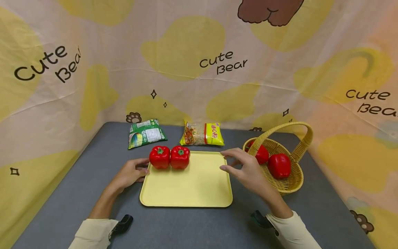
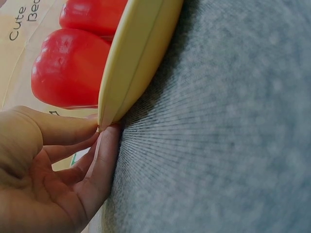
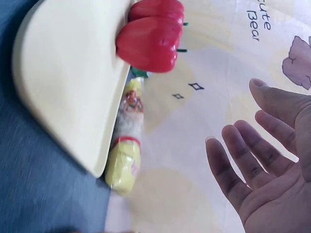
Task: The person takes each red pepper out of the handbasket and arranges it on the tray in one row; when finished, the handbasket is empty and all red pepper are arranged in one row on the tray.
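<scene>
A pale yellow tray (image 1: 199,190) lies on the table with two red bell peppers (image 1: 160,157) side by side at its far left corner. My left hand (image 1: 132,173) pinches the tray's left rim; in the left wrist view the thumb (image 2: 68,130) lies over the rim and the fingers below it. Near the tray's right edge, my right hand (image 1: 244,169) holds nothing. Its fingers (image 3: 226,170) are spread and loosely bent, apart from the tray in the right wrist view.
To the right stands a yellow woven basket (image 1: 296,183) with a tall handle, holding red peppers (image 1: 279,166). Behind the tray lie a green packet (image 1: 146,133) and a yellow-ended clear bag (image 1: 202,134). Printed cloth (image 1: 183,52) hangs around the grey table (image 1: 186,228).
</scene>
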Available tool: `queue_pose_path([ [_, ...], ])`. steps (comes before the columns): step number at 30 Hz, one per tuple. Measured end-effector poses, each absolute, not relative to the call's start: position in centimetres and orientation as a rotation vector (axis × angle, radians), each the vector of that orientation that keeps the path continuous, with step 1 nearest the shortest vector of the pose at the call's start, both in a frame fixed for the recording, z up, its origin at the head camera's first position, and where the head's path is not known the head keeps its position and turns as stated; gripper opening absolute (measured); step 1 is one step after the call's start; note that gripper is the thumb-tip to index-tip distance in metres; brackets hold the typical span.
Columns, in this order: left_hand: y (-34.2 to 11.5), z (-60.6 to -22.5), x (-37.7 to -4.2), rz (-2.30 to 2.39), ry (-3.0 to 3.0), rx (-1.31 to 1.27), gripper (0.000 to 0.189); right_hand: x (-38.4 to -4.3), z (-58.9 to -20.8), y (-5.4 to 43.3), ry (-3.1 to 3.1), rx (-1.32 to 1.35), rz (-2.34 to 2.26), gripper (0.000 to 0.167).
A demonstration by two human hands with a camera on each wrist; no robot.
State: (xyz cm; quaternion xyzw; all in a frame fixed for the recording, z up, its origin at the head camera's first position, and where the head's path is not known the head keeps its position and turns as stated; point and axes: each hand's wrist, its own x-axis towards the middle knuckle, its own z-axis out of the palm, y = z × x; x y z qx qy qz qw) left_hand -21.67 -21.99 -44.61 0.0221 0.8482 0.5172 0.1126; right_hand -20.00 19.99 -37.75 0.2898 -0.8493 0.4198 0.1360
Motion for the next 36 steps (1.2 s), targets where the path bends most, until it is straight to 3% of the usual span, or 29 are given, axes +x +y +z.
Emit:
queue_pose_path([
  [12, -22.0, -44.7, -21.8, 1.532, 2.482, 0.071, 0.057, -18.4, -37.3, 26.5, -2.331, 0.79, 1.069, 0.045],
  [21, -22.1, -44.7, -21.8, 1.515, 2.487, 0.07, 0.057, -18.1, -36.8, 30.8, -2.476, 0.451, 0.969, 0.04],
  [36, -22.1, -44.8, -21.8, 1.539, 2.473, 0.081, 0.057, -20.5, -36.4, 36.1, -2.673, 0.235, 1.009, 0.055],
])
